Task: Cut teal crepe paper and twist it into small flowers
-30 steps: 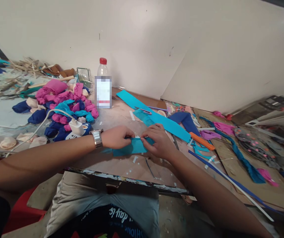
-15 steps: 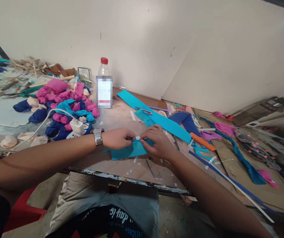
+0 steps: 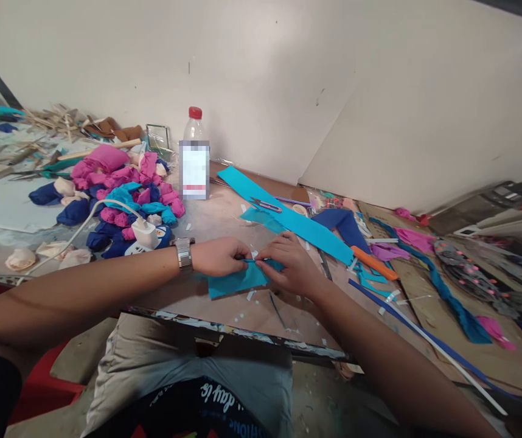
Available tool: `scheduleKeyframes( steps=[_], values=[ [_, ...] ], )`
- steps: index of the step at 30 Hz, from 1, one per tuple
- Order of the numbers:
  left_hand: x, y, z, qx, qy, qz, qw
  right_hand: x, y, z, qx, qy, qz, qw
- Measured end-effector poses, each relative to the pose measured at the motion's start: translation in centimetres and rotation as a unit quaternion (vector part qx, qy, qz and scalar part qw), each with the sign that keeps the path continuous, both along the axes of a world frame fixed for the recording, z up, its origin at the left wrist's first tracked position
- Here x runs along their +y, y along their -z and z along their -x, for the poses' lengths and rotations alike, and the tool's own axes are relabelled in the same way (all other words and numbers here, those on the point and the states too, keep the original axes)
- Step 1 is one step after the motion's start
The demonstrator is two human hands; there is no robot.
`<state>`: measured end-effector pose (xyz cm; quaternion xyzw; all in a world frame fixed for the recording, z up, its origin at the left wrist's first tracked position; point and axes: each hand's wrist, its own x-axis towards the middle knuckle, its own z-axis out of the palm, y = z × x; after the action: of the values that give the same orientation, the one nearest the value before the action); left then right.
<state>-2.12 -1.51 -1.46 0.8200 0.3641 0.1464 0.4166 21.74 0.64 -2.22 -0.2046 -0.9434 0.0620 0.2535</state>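
A small piece of turquoise fabric (image 3: 233, 285) lies on the table near its front edge, its upper edge pinched up. My left hand (image 3: 219, 255), a metal watch at the wrist, grips that edge between thumb and fingers. Close beside it, my right hand (image 3: 288, 263) pinches the same edge, the fingertips of both hands nearly meeting. Beyond them runs a long turquoise strip (image 3: 313, 234) with small thread snips (image 3: 266, 205) resting on it. An orange-handled cutter (image 3: 374, 263) lies at the strip's right end.
A red-capped bottle (image 3: 195, 131) stands by the wall. Left is a heap of pink and blue fabric bundles (image 3: 106, 176), with a white plug (image 3: 145, 232) and cable in front. A blue strip (image 3: 393, 304) and a white stick (image 3: 462, 365) lie at right.
The upper edge of the turquoise piece has been rolled or folded into a narrow band between my fingers. Both hands stay nearly in place; the view shifts slightly.
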Motion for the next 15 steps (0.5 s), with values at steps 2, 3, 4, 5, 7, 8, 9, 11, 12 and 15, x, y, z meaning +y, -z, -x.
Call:
scheduleKeyframes(
  steps=[2,3,4,5,7,8,9,11,12,15],
  values=[
    [0.08,0.07,0.06,0.000,0.003,0.016,1.000,0.01,0.05,-0.01,0.002,-0.006,0.002,1.000],
    [0.12,0.09,0.09,-0.001,0.006,0.027,1.000,0.00,0.05,0.00,0.003,-0.009,0.002,1.000],
    [0.14,0.08,0.11,-0.003,0.006,0.037,0.999,-0.01,0.03,0.01,0.003,-0.011,0.000,1.000],
    [0.15,0.04,0.12,-0.005,0.006,0.047,0.999,-0.03,0.00,0.02,0.005,-0.013,-0.004,1.000],
    [0.11,-0.13,0.10,-0.012,0.000,0.062,0.998,-0.08,-0.09,0.05,0.007,-0.017,-0.012,1.000],
    [0.08,-0.23,0.07,-0.017,-0.007,0.067,0.998,-0.10,-0.14,0.06,0.007,-0.018,-0.015,1.000],
    [0.06,-0.32,0.04,-0.022,-0.018,0.073,0.997,-0.11,-0.19,0.06,0.007,-0.018,-0.017,1.000],
    [0.09,-0.34,-0.02,-0.033,-0.031,0.073,0.996,-0.14,-0.26,0.05,0.005,-0.018,-0.020,1.000],
    [0.14,-0.26,-0.03,-0.036,-0.028,0.069,0.997,-0.16,-0.29,0.05,0.005,-0.019,-0.022,1.000],
    [0.32,0.14,-0.01,-0.046,-0.015,0.069,0.996,-0.21,-0.33,0.08,0.008,-0.023,-0.025,0.999]
  ],
)
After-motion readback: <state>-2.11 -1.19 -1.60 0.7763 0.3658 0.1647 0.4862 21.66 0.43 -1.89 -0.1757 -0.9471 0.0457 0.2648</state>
